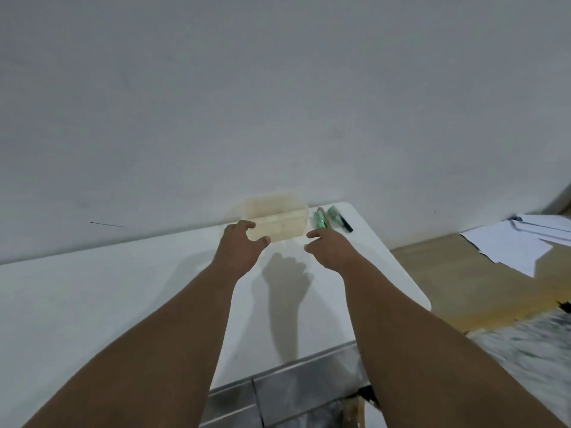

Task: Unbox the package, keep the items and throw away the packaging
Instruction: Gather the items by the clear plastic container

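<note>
A clear plastic box (276, 219) sits at the far edge of the white bench (92, 298), close to its far right corner and against the wall (278, 88). The left hand (242, 244) has its fingers (247, 225) curled over the box's near left corner, thumb on the front, gripping it. The right hand (329, 247) hovers just beside the box's near right corner, fingers loose and holding nothing. Two green pens (321, 220) and a black marker (345, 223) lie at the far right corner. White paper (513, 245) lies on the floor (448, 273) beyond.
</note>
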